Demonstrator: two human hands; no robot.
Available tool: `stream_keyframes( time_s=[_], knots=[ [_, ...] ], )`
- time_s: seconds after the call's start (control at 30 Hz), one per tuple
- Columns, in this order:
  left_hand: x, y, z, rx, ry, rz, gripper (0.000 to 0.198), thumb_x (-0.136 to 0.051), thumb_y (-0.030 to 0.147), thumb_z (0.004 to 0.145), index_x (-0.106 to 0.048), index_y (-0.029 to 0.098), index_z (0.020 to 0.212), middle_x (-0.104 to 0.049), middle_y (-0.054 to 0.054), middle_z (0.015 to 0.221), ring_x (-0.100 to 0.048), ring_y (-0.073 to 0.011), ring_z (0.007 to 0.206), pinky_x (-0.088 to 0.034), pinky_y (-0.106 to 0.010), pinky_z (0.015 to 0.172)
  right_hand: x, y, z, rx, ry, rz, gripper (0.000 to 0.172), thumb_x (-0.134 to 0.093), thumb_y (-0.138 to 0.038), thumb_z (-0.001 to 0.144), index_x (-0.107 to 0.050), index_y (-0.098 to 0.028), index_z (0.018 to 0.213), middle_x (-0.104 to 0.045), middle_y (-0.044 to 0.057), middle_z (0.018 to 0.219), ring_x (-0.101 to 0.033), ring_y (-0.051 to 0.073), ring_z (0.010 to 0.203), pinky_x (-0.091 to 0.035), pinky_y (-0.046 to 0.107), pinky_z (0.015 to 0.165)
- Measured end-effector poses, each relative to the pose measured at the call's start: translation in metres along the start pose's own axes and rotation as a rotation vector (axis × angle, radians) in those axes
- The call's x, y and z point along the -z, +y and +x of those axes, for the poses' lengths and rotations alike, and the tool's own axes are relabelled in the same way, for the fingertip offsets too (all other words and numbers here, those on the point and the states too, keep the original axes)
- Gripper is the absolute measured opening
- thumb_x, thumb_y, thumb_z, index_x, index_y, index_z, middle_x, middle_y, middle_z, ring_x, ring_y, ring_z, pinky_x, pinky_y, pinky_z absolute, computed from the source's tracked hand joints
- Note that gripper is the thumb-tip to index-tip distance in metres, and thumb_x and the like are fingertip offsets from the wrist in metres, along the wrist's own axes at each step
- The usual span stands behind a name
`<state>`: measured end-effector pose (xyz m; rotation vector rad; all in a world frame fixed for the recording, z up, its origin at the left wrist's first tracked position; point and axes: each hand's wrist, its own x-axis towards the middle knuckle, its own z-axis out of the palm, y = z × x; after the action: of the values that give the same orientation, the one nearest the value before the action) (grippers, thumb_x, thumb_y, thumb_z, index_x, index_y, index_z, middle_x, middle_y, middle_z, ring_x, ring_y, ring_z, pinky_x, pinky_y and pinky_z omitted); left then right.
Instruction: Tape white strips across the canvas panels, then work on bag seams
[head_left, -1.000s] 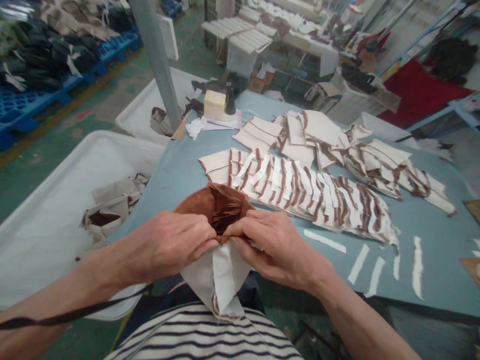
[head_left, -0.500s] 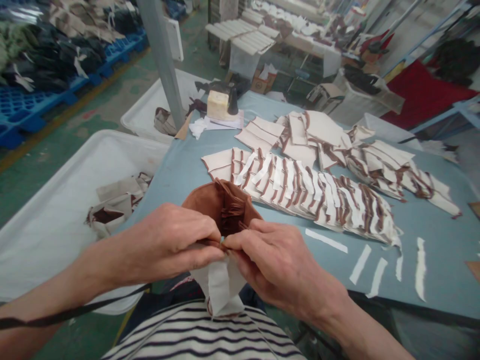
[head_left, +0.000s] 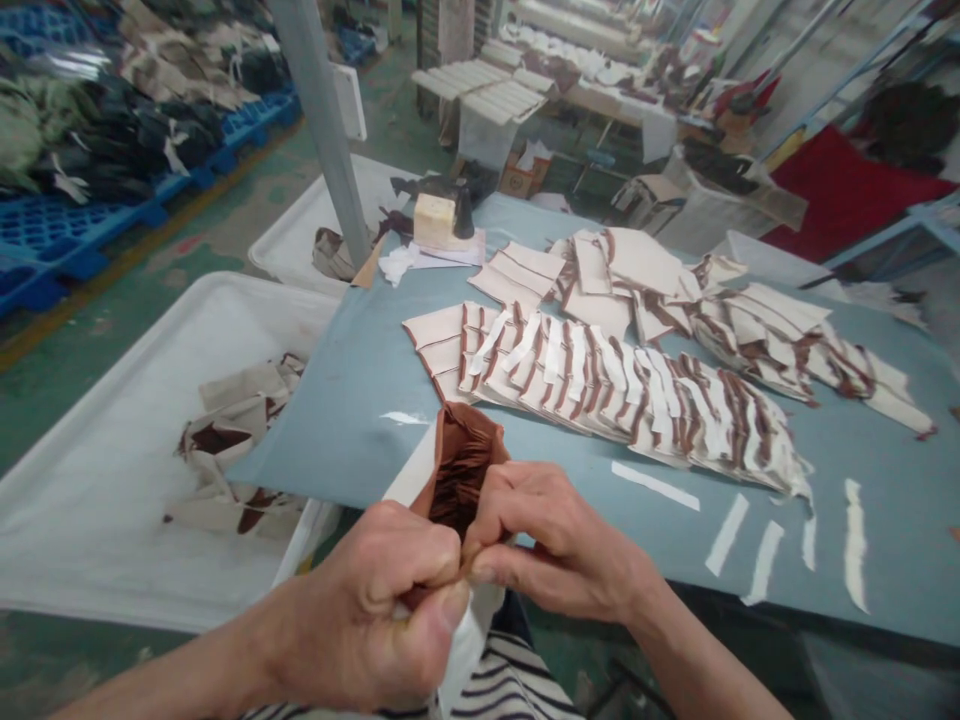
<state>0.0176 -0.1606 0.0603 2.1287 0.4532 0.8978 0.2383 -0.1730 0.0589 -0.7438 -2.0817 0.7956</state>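
Observation:
Between my hands is a fabric pouch (head_left: 471, 438) with a brown lining and an off-white outside, its mouth facing up and away from me. My left hand (head_left: 375, 600) is closed in a pinch on the near edge of the pouch. Right beside it, my right hand (head_left: 551, 535) pinches the same edge, thumb against fingers. The two sets of fingertips almost touch. A white flap hangs below them over a striped shirt (head_left: 517, 680). What lies deep inside the pouch is in shadow.
Overlapping off-white pieces with brown edges (head_left: 600, 385) lie in a row on the blue-grey table (head_left: 337, 400). Loose white strips (head_left: 656, 485) lie near its front edge. A heap of similar pieces (head_left: 637, 265) lies behind. At left stands a white bin (head_left: 97, 420) holding sewn pieces.
The pouch has turned and its mouth has narrowed. My left hand has moved down and curled tighter, while my right hand has shifted slightly. A white scrap now shows on the table beyond the pouch.

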Motion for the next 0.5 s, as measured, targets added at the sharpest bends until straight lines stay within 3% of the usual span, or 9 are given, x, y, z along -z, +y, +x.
stream_keyframes(
  time_s=[0.13,0.27,0.4,0.5],
  knots=[
    [-0.004,0.003,-0.011,-0.086,-0.054,-0.035,0.031,-0.042,0.005,0.087,-0.021,0.027,0.082,-0.024,0.009,0.065,-0.027,-0.0121,0.05,-0.028,-0.031,0.051,-0.005,0.007,-0.01,0.003,0.043,-0.003,0.051,-0.06,-0.061,0.111,-0.062,-0.021,0.079,-0.068,-0.003,0.067,-0.06,0.012,0.063,-0.042,0.029,0.067],
    [-0.003,0.009,-0.015,-0.259,-0.095,0.006,0.029,-0.044,0.002,0.09,-0.031,0.027,0.081,-0.042,0.009,0.061,-0.039,-0.0117,0.05,-0.033,-0.032,0.051,-0.017,0.022,-0.013,0.137,0.202,-0.084,0.056,-0.071,-0.068,0.102,-0.055,-0.022,0.073,-0.06,-0.005,0.059,-0.054,0.012,0.056,-0.036,0.032,0.063],
    [-0.003,0.02,-0.012,-0.227,-0.1,0.162,0.033,-0.045,0.004,0.102,-0.038,0.026,0.077,-0.049,0.008,0.058,-0.043,-0.0111,0.048,-0.035,-0.033,0.05,-0.026,0.038,-0.016,0.208,0.37,-0.147,0.067,-0.068,-0.081,0.096,-0.048,-0.024,0.067,-0.049,-0.007,0.052,-0.042,0.012,0.048,-0.026,0.034,0.057],
    [-0.003,0.021,-0.017,-0.222,-0.084,0.173,0.035,-0.044,0.008,0.106,-0.04,0.025,0.076,-0.05,0.006,0.057,-0.046,-0.0118,0.047,-0.035,-0.034,0.05,-0.025,0.047,-0.019,0.201,0.37,-0.191,0.073,-0.064,-0.094,0.088,-0.05,-0.025,0.067,-0.049,-0.006,0.053,-0.044,0.013,0.048,-0.031,0.034,0.057]
  ],
)
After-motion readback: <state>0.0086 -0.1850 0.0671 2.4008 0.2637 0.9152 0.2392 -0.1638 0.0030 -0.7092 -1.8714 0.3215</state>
